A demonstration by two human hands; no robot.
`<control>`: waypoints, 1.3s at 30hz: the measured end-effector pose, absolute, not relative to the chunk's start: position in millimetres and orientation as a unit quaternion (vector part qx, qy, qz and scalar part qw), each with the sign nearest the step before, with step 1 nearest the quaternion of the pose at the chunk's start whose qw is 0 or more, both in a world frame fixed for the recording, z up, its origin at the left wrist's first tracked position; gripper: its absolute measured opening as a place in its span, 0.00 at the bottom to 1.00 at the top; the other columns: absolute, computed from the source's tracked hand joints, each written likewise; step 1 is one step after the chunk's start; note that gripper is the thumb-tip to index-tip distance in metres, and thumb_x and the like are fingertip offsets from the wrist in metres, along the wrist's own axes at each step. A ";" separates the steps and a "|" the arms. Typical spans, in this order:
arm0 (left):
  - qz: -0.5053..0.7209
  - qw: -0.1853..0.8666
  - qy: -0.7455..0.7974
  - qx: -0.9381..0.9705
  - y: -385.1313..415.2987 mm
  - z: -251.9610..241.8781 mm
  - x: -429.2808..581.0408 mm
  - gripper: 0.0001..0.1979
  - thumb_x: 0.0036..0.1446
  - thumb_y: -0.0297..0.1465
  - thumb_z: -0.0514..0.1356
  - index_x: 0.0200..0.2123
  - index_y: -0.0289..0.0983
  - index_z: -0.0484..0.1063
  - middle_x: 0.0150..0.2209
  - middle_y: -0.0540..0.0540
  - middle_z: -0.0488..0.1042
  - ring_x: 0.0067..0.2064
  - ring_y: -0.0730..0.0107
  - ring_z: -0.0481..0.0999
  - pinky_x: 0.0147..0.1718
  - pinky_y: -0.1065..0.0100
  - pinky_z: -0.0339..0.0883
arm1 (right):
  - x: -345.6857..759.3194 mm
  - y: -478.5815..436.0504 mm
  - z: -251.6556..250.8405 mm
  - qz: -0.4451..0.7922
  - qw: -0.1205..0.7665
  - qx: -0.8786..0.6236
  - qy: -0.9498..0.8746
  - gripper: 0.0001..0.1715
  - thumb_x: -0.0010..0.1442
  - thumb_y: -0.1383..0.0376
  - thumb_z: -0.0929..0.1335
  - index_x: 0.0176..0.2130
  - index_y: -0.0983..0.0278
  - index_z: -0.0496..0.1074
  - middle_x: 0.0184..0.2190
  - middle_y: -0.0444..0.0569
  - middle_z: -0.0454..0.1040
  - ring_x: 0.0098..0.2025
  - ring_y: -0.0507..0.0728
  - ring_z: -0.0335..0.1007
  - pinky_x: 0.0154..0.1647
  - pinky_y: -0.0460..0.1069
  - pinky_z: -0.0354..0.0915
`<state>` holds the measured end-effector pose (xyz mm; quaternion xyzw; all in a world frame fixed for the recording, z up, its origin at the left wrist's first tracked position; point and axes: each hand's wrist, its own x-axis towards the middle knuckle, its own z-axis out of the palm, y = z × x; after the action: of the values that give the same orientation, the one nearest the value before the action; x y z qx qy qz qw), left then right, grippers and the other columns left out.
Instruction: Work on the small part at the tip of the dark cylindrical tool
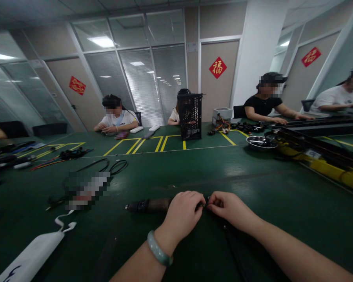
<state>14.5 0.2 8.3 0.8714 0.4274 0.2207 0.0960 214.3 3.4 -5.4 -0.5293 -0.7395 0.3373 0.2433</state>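
Observation:
My left hand (185, 207), a pale green bangle on its wrist, is closed with its fingertips pinched. It covers the rear part of a dark electric screwdriver (147, 206), whose chuck points left. Whether the palm touches the tool is hidden. Opposite it, my right hand (231, 207) pinches thumb against fingers. Between the two sets of fingertips is a small dark piece (205, 204), too small to name. Below my right hand, a black cable or strip (231, 244) runs over the green table (164, 168) towards me.
Left lie a white pouch (32, 256), a blurred-out packet (90, 190) and black cables (119, 167). Ahead stands a black computer case (191, 117), with a power supply (221, 114) beside it. A metal bowl (261, 143) and yellow-black rail (326, 160) are right. Several people sit around.

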 end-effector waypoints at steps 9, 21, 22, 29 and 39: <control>0.227 0.100 0.438 0.864 -0.3 10.2 12.7 0.06 0.57 0.27 0.60 0.39 0.41 0.69 0.47 0.48 0.73 0.49 0.62 0.72 0.49 0.59 0.64 | 214.5 3.4 -5.8 0.340 0.251 -0.522 -0.741 0.07 0.59 0.61 0.68 0.34 0.62 0.73 0.28 0.43 0.75 0.29 0.52 0.70 0.28 0.44 0.60; 0.232 0.102 0.435 0.864 0.3 8.3 11.7 0.07 0.57 0.27 0.60 0.39 0.42 0.69 0.49 0.49 0.72 0.52 0.62 0.70 0.51 0.59 0.63 | 214.0 3.9 -7.6 0.336 0.257 -0.524 -0.739 0.06 0.59 0.61 0.68 0.34 0.62 0.73 0.28 0.43 0.76 0.30 0.52 0.71 0.28 0.44 0.60; 0.233 0.100 0.428 0.867 0.3 8.3 12.0 0.07 0.57 0.26 0.59 0.38 0.42 0.69 0.49 0.49 0.72 0.52 0.62 0.70 0.51 0.60 0.63 | 214.1 4.1 -7.8 0.336 0.257 -0.525 -0.739 0.06 0.59 0.61 0.68 0.34 0.62 0.73 0.28 0.43 0.76 0.30 0.52 0.71 0.28 0.44 0.60; 0.235 0.094 0.437 0.863 0.2 7.5 12.5 0.10 0.55 0.26 0.61 0.41 0.42 0.68 0.51 0.50 0.71 0.51 0.62 0.70 0.50 0.59 0.63 | 214.3 3.3 -6.3 0.330 0.248 -0.527 -0.743 0.06 0.59 0.61 0.68 0.35 0.62 0.74 0.29 0.43 0.76 0.30 0.53 0.71 0.28 0.44 0.60; 0.240 0.100 0.429 0.865 0.7 6.8 12.0 0.10 0.56 0.25 0.61 0.41 0.42 0.68 0.53 0.50 0.69 0.54 0.62 0.68 0.51 0.60 0.62 | 214.1 2.7 -4.6 0.333 0.250 -0.524 -0.743 0.06 0.59 0.62 0.68 0.34 0.62 0.73 0.28 0.42 0.76 0.29 0.52 0.71 0.28 0.44 0.60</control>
<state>12.0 0.7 6.8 0.8653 0.4286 0.2399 0.1000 214.1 2.7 -4.6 -0.5240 -0.7433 0.3326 0.2496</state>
